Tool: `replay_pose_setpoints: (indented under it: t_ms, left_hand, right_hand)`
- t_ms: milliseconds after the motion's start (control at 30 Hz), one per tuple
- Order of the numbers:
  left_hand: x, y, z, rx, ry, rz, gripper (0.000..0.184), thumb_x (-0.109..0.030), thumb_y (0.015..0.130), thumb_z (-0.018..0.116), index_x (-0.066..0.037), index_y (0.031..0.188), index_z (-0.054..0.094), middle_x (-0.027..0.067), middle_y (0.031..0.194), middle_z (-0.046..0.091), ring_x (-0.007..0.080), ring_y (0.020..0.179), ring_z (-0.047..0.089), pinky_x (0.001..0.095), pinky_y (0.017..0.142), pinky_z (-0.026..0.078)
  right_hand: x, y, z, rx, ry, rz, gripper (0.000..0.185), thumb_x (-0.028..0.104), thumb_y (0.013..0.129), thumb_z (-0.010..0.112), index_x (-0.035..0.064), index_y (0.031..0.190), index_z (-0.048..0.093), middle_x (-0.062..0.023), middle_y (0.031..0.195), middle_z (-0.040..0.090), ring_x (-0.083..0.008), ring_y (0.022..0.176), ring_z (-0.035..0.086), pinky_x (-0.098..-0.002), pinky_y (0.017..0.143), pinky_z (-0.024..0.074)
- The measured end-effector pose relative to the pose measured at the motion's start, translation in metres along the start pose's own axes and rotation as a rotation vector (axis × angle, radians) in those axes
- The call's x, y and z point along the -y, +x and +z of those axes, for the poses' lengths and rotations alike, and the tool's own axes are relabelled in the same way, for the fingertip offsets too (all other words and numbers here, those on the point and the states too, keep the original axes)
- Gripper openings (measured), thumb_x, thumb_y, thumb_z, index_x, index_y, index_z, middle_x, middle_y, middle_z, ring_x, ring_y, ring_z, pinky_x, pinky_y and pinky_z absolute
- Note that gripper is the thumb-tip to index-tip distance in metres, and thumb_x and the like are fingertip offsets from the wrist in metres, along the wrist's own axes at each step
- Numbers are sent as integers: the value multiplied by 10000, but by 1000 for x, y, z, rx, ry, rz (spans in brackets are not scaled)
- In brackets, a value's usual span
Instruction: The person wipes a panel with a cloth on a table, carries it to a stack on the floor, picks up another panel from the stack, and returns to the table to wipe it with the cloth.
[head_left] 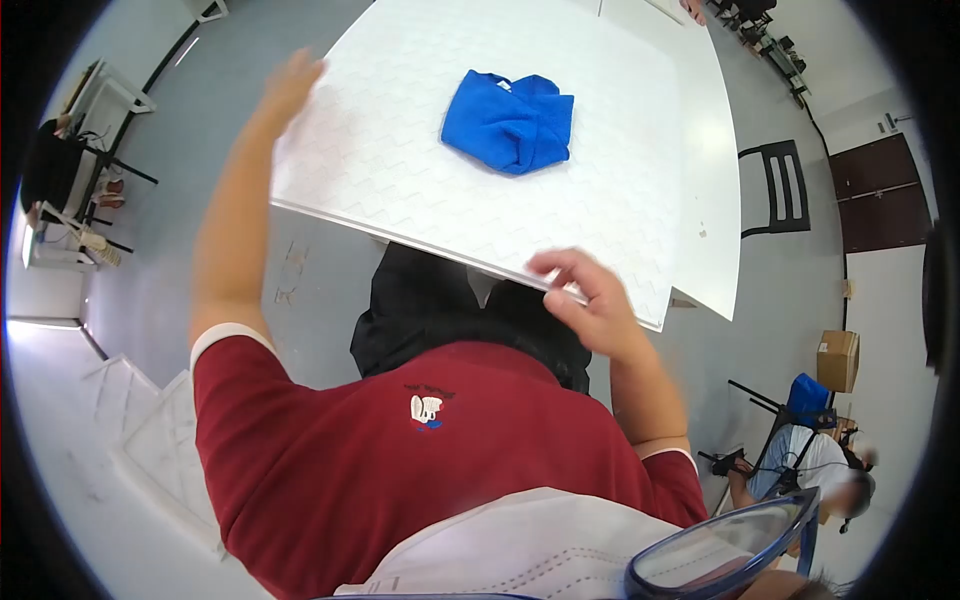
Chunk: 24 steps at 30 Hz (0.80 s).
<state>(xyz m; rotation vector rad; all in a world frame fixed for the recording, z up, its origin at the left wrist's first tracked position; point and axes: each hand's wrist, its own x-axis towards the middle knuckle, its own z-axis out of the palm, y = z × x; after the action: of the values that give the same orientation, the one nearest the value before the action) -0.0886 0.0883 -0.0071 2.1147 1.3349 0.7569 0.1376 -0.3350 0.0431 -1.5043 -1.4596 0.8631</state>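
A folded piece of blue cloth [508, 125] with a small white tag lies on the white table [380, 150], beyond both of my hands. My left hand [293, 88] is out at the table's left edge, well apart from the cloth. Motion smears its fingers, so their pose is unclear. Over the table's front edge, near the right corner, my right hand [592, 300] has its thumb and fingers apart and holds nothing.
A black chair [778, 188] stands to the right of the table. Farther right are a cardboard box [838, 361] and a seated person [800, 460]. Another person's hand [693, 10] shows at the table's far right corner. A side table and dark chair are at far left.
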Motion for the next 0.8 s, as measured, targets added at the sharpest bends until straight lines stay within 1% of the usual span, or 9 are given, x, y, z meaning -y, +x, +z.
replay_pose_setpoints:
  t_ms: [67,133,167,300,333,433,467,567,800]
  left_hand:
    - [51,-2,-30,153,-42,-134,551,-423,874,493,-81,1303,439,103,1334,439,254,1242,369,380,989,322]
    - [37,-29,-47,254,8,-457,507,-418,880,495,-48,1227,515,100,1222,538,217,1106,500,360,916,388]
    - [44,-35,-45,304,-132,-500,505,-425,883,493,-34,1200,532,100,1181,561,211,1056,527,355,889,404]
    - [85,-51,-35,385,-548,-570,531,-447,891,486,20,1130,567,112,1073,616,194,927,592,333,813,447]
    - [88,-54,-33,382,-614,-566,543,-452,893,485,33,1122,567,117,1060,620,191,913,598,328,802,453]
    - [94,-54,-30,393,-667,-564,552,-462,909,446,27,1139,555,107,1090,613,175,948,594,301,825,456]
    - [94,-55,-28,377,-671,-557,544,-449,905,462,34,1135,555,117,1084,612,179,941,596,301,818,457]
    - [90,-64,-29,329,-729,-568,529,-424,901,490,50,1128,553,137,1072,611,192,935,597,305,806,459]
    - [73,-94,-30,269,-757,-547,550,-424,911,469,67,1155,512,149,1108,592,208,985,579,324,830,453]
  right_hand:
    - [-17,-13,24,99,344,103,278,128,892,485,-4,1133,528,-104,1060,585,-151,933,554,-258,779,439]
    - [-33,-20,40,103,591,382,298,127,905,474,-9,1168,508,-114,1068,584,-149,910,564,-255,763,453]
    - [-42,-20,45,109,708,509,308,126,911,469,-11,1185,498,-119,1072,584,-148,899,569,-253,754,460]
    - [-52,-15,70,85,927,504,412,148,921,459,-31,1286,393,-140,1073,584,-160,878,577,-243,717,475]
    - [-52,-12,76,102,979,500,442,223,927,468,-18,1287,381,-123,1062,572,-144,842,563,-228,686,463]
    - [-61,-5,88,-44,1098,467,374,245,941,444,-13,1211,430,-125,1042,577,-145,819,564,-236,673,466]
    - [-60,-5,91,-91,1142,439,331,285,959,400,1,1110,481,-123,1020,586,-141,806,565,-244,676,466]
    - [-69,-4,102,-181,1168,349,361,302,981,319,2,1044,509,-142,1008,595,-154,801,567,-271,696,470]
    - [-66,-9,106,-304,1065,306,418,349,973,337,-15,1035,534,-122,1027,605,-124,785,545,-259,715,450]
